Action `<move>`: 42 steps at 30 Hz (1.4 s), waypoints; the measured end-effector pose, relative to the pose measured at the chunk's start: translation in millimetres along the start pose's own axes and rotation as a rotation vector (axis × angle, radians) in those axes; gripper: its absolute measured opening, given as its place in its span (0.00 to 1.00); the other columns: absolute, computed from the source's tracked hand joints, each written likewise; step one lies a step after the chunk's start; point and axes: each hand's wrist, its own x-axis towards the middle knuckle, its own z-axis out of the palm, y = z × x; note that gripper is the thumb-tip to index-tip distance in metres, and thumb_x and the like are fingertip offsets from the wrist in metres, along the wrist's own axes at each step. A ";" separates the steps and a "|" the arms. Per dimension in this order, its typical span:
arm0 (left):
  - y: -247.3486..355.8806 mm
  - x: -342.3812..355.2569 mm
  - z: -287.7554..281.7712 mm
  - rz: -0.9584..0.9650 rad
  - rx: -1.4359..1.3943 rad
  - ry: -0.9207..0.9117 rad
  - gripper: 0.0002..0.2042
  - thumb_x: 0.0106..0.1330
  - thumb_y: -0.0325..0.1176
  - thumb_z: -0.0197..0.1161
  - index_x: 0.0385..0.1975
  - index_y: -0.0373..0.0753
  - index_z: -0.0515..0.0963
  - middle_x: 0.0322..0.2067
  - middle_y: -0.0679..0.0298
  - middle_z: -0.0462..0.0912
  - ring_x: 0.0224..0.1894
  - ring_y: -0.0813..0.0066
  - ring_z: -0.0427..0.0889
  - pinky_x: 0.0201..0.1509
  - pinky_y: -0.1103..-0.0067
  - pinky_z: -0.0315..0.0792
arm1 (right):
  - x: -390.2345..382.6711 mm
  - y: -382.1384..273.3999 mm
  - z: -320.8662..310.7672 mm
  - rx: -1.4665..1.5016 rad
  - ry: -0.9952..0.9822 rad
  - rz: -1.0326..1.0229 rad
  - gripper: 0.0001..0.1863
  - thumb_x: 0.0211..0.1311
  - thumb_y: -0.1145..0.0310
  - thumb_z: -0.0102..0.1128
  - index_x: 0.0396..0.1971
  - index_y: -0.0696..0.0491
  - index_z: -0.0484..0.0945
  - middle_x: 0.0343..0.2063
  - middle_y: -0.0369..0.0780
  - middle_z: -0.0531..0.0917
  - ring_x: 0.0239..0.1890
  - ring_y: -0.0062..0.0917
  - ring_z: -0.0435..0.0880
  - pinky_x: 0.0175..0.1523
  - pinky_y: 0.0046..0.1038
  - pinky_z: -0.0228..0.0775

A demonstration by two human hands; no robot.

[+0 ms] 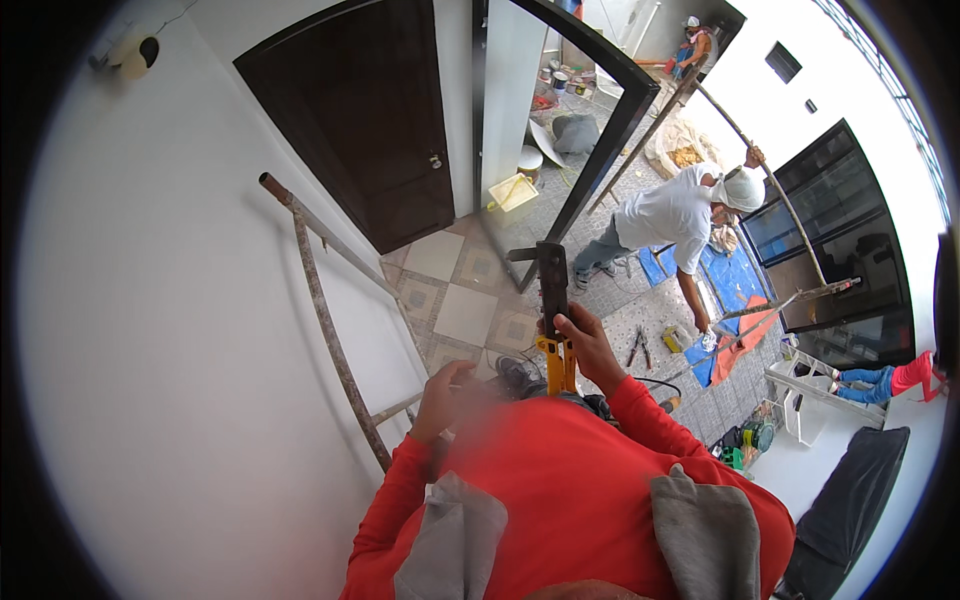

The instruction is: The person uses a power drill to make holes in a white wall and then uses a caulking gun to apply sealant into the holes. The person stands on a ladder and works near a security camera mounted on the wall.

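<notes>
My right hand [580,340] grips a long black tool or bracket [553,280] with a short crosspiece near its top. A yellow piece [556,372] sits at its lower end, close to my body. At lower left, my left hand [440,395] has curled fingers beside a blurred patch in front of my red sleeve and shirt; whatever it holds there is hidden. My shoe [515,378] shows on the tiled floor [465,310] below.
Metal scaffold frames [325,300] stand left and right. A bent-over co-worker [660,215] works beside blue sheets [730,275], pliers [637,348] and tools. Other people [690,50] appear farther back and at far right [880,385]. A dark door [350,130] and glass door frame [625,120] border the space.
</notes>
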 end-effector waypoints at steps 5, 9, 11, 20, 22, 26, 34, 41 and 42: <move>32.4 14.7 16.7 0.085 -0.177 0.096 0.32 0.66 0.35 0.71 0.69 0.40 0.65 0.55 0.60 0.76 0.53 0.71 0.80 0.51 0.73 0.78 | 16.5 0.6 41.7 -0.267 -0.084 -0.020 0.15 0.75 0.69 0.56 0.55 0.60 0.78 0.43 0.38 0.85 0.47 0.20 0.83 0.54 0.29 0.77; 44.7 26.8 10.4 0.187 -0.312 0.137 0.37 0.64 0.40 0.74 0.70 0.41 0.64 0.57 0.56 0.74 0.59 0.67 0.75 0.54 0.69 0.76 | 28.8 -9.6 77.0 -0.730 -0.126 -0.434 0.15 0.64 0.71 0.66 0.48 0.59 0.81 0.42 0.42 0.81 0.42 0.36 0.84 0.47 0.33 0.75; 33.3 30.7 -5.6 0.160 -0.193 0.171 0.36 0.63 0.41 0.74 0.70 0.41 0.65 0.58 0.55 0.74 0.61 0.63 0.74 0.56 0.67 0.75 | 36.9 -19.6 88.2 -0.925 -0.134 -0.677 0.16 0.60 0.71 0.69 0.48 0.57 0.82 0.41 0.44 0.79 0.40 0.40 0.83 0.46 0.35 0.75; -136.3 12.8 -165.4 -0.169 0.682 0.940 0.38 0.58 0.49 0.75 0.65 0.37 0.68 0.58 0.48 0.71 0.59 0.46 0.72 0.60 0.56 0.72 | 90.0 -39.1 104.7 -0.728 -0.108 -0.234 0.05 0.68 0.73 0.62 0.40 0.57 0.77 0.23 0.34 0.75 0.27 0.17 0.77 0.35 0.24 0.70; -158.8 16.8 -173.6 -0.295 0.585 0.957 0.39 0.57 0.50 0.76 0.65 0.37 0.68 0.59 0.47 0.71 0.59 0.45 0.73 0.58 0.56 0.73 | 114.5 -38.8 116.3 -0.452 -0.210 -0.070 0.06 0.70 0.71 0.61 0.37 0.57 0.75 0.23 0.33 0.75 0.25 0.16 0.74 0.33 0.23 0.68; -171.2 33.9 -183.9 -0.433 0.388 0.895 0.38 0.57 0.54 0.76 0.62 0.37 0.70 0.52 0.49 0.79 0.53 0.50 0.81 0.55 0.58 0.75 | 175.6 -42.0 165.3 0.000 -0.231 0.037 0.05 0.74 0.69 0.57 0.40 0.55 0.74 0.31 0.33 0.76 0.28 0.17 0.74 0.37 0.25 0.69; -150.7 54.5 -195.5 -0.688 0.420 0.877 0.25 0.61 0.56 0.69 0.44 0.38 0.81 0.40 0.54 0.86 0.45 0.52 0.86 0.49 0.59 0.78 | 349.5 -92.3 331.8 0.285 -0.602 -0.141 0.14 0.72 0.71 0.60 0.54 0.46 0.72 0.51 0.36 0.83 0.56 0.25 0.82 0.57 0.38 0.75; -141.3 57.6 -194.9 -0.747 0.442 0.903 0.21 0.63 0.53 0.68 0.40 0.39 0.83 0.38 0.55 0.86 0.43 0.52 0.86 0.48 0.58 0.79 | 472.7 -79.2 475.8 0.052 -0.460 -0.549 0.15 0.69 0.81 0.59 0.53 0.55 0.70 0.45 0.42 0.87 0.50 0.31 0.88 0.49 0.32 0.82; -140.9 57.5 -195.2 -0.747 0.458 0.906 0.21 0.63 0.53 0.68 0.40 0.39 0.83 0.37 0.55 0.86 0.43 0.52 0.86 0.48 0.58 0.79 | 483.8 -75.0 487.9 -0.005 -0.439 -0.598 0.15 0.68 0.82 0.58 0.53 0.56 0.70 0.45 0.43 0.87 0.49 0.31 0.88 0.50 0.32 0.82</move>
